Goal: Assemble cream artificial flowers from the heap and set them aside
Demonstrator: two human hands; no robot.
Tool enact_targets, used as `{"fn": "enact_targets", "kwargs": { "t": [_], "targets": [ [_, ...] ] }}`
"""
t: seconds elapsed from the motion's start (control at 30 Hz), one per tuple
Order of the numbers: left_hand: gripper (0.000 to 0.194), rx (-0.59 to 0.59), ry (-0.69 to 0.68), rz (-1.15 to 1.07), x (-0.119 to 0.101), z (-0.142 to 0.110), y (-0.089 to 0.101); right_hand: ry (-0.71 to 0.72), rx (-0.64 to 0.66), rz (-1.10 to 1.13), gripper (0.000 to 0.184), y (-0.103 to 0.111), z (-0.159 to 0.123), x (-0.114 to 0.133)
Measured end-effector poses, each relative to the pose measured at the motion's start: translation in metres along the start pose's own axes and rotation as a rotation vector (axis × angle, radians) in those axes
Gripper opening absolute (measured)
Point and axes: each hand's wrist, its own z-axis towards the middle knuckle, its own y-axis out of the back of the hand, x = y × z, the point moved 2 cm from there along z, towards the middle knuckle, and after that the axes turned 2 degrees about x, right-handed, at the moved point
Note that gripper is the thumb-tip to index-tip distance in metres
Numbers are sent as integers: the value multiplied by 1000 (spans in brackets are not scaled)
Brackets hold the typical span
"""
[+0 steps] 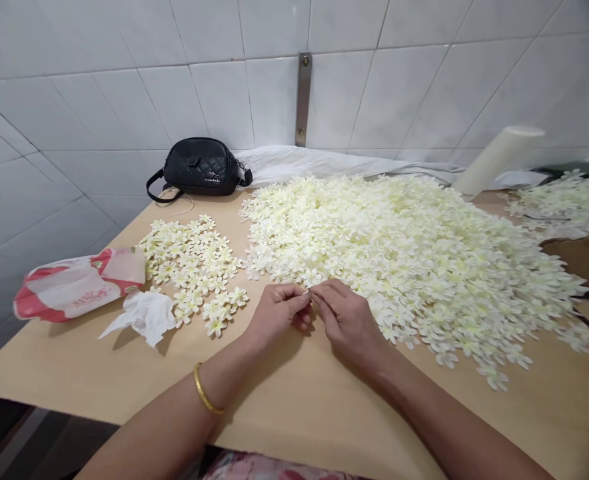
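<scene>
cream artificial blossoms [399, 267] are lying in a loose heap across the worktop [284, 427], and we are pinching a thin white sliver [306, 292] between both hands, though it is too small to tell exactly what it is. our left hand [277, 313] and right hand [347, 319] are meeting just beside the heap, fingers [294, 297] drawn narrow on the sliver, probably to steady something so fine. a smaller five-petalled cluster [189, 267] is sitting apart to the left, perhaps kept separate from the heap on purpose. a crumpled tissue [144, 317] and a red-and-white tissue packet [77, 283] are lying beside it, within easy reach of our left hand.
</scene>
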Motion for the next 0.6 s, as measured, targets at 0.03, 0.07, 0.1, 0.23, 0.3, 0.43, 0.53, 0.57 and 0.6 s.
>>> {"fn": "enact_targets", "kwargs": {
  "t": [0.03, 0.07, 0.1, 0.23, 0.3, 0.43, 0.53, 0.57, 0.6],
  "targets": [
    [21, 31, 7, 15, -1, 0, 0, -15, 3, 36, 21, 1, 1, -1],
    [22, 58, 8, 25, -2, 0, -1, -28, 12, 66, 22, 3, 1, -1],
    [23, 77, 6, 32, -3, 0, -1, -38, 24, 89, 22, 4, 2, -2],
    [23, 110, -4, 116, -3, 0, -2, -70, 93, 113, 26, 7, 3, -3],
    [22, 106, -16, 172, -2, 0, -3, -72, 116, 106, 27, 8, 4, -4],
    [23, 90, -51, 237, 1, -1, -3, -69, 131, 75, 26, 8, 3, -4],
    [22, 86, -52, 253, 1, -1, -3, -74, 134, 65, 25, 7, 2, -5],
    [22, 83, -47, 255, 1, -1, -3, -75, 134, 66, 24, 7, 2, -6],
    [21, 79, -42, 256, 1, -1, -4, -76, 133, 66, 24, 7, 1, -6]
  ]
}}
